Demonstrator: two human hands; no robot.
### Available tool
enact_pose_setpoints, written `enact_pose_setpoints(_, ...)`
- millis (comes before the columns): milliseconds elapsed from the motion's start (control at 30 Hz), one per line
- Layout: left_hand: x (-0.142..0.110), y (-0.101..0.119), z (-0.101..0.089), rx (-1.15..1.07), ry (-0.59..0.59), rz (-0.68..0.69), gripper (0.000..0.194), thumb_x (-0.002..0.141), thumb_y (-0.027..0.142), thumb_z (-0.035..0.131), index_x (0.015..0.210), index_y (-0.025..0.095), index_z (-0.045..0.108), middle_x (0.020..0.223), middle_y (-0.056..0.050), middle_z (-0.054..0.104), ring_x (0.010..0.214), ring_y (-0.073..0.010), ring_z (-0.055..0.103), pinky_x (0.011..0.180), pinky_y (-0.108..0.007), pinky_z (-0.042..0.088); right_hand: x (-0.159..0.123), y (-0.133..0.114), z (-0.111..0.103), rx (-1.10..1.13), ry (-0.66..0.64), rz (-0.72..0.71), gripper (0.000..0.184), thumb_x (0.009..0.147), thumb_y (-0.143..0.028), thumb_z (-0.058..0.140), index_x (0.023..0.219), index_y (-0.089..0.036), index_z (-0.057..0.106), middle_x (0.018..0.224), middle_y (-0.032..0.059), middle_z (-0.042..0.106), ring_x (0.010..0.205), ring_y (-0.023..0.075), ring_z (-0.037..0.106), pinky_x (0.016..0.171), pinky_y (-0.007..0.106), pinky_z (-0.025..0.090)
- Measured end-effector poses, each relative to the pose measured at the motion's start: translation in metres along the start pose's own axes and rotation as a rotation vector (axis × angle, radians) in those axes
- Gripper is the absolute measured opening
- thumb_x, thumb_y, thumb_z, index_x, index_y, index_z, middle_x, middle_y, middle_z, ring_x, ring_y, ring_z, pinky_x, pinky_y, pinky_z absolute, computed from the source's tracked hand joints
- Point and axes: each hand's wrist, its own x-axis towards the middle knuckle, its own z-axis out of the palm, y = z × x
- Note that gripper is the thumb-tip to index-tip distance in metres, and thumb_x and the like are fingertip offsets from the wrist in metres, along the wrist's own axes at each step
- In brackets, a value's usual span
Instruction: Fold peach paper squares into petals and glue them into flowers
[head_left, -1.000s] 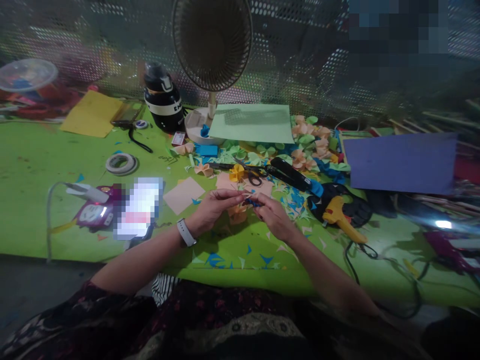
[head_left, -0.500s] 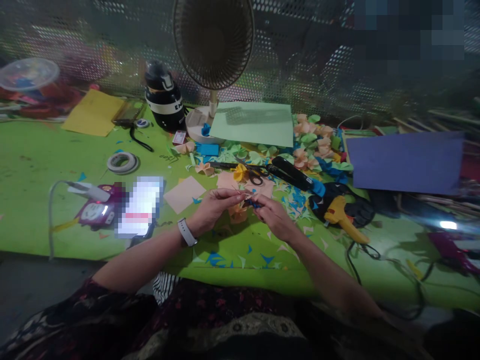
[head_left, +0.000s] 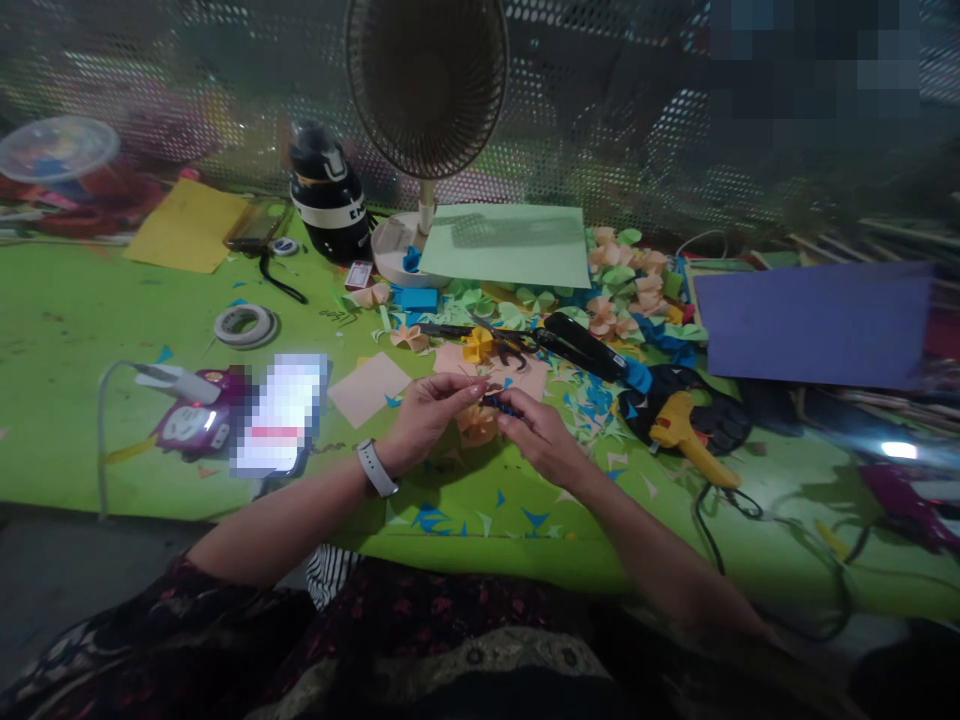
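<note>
My left hand (head_left: 426,415) and my right hand (head_left: 541,438) meet over the green table (head_left: 67,340), fingers pinched together on a small dark blue paper piece (head_left: 498,403). A white watch is on my left wrist. An orange paper flower (head_left: 475,424) lies on the table just under my fingers. A peach paper square (head_left: 368,389) lies to the left of my left hand. Scissors (head_left: 510,347) and a yellow paper flower (head_left: 475,344) lie just beyond my hands.
A yellow glue gun (head_left: 684,431) with its cable lies to the right. A desk fan (head_left: 426,90), a black bottle (head_left: 328,195), a tape roll (head_left: 244,325), a phone (head_left: 277,410), green, purple and yellow paper sheets, several paper flowers and scraps cover the table.
My right hand has shifted slightly left and toward me, still pinching the blue piece with my left hand. Little else has moved.
</note>
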Motion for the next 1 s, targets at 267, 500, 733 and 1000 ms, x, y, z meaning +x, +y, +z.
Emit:
enact_pose_setpoints(267,-0.0008,0.0033,0.0018,0.008,0.027,0.066,0.026,0.063,0.038,0.089,0.073,0.018,0.076,0.092,-0.006,0.078,0.094,-0.0201,0.071,0.099,-0.039,0.050,0.0019,0.0063,0.0066,-0.027,0.189,-0.061,0.025,0.096,-0.042,0.051,0.098,-0.020,0.063,0.084,0.0039,0.066,0.075,0.0176,0.059,0.069,0.029,0.044)
enact_pose_setpoints(500,0.0014,-0.0001,-0.0008,-0.039,0.001,0.037,0.028,0.062,0.037,0.090,0.082,0.020,0.079,0.095,-0.006,0.079,0.091,-0.0185,0.071,0.098,-0.037,0.052,0.0032,0.0068,0.0036,-0.007,0.131,-0.086,0.027,0.097,-0.044,0.049,0.094,-0.020,0.063,0.074,0.0006,0.060,0.067,0.0147,0.053,0.065,0.027,0.041)
enact_pose_setpoints(733,0.0023,-0.0034,-0.0029,-0.040,-0.046,0.023,0.026,0.064,0.038,0.088,0.081,0.020,0.080,0.091,-0.006,0.079,0.087,-0.0182,0.071,0.092,-0.035,0.053,0.0034,0.0048,0.0013,0.048,0.072,-0.089,0.028,0.095,-0.045,0.050,0.089,-0.020,0.062,0.071,0.0000,0.056,0.064,0.0144,0.051,0.062,0.027,0.041)
enact_pose_setpoints(1000,0.0024,0.0020,-0.0026,0.039,0.070,0.073,0.026,0.064,0.040,0.088,0.074,0.018,0.077,0.083,-0.004,0.077,0.079,-0.0160,0.069,0.083,-0.032,0.053,0.0009,0.0068,0.0035,-0.082,0.162,-0.139,0.027,0.097,-0.043,0.050,0.097,-0.021,0.066,0.081,0.0042,0.066,0.076,0.0181,0.061,0.073,0.030,0.048)
